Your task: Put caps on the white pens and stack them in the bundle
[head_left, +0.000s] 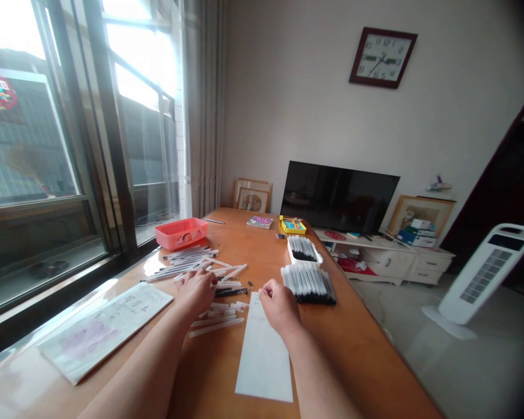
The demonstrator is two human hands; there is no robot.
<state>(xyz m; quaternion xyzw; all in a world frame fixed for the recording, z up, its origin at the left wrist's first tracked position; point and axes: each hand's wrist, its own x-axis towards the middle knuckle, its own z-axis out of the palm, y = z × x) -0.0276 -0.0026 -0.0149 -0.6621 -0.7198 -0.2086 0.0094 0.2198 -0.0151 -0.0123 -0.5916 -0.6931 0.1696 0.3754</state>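
Paper (264, 366) by right hand (280, 304); "写字本" notebook (109, 329).

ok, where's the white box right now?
Head view, right of centre: the white box stands near the table's right edge, just behind the bunch of black-ended pens and beyond the right hand.

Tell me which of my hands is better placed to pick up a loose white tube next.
Probably your left hand: it is in among the scattered white tubes. Your right hand is at the far end of the white paper, closer to the row of black-ended pens.
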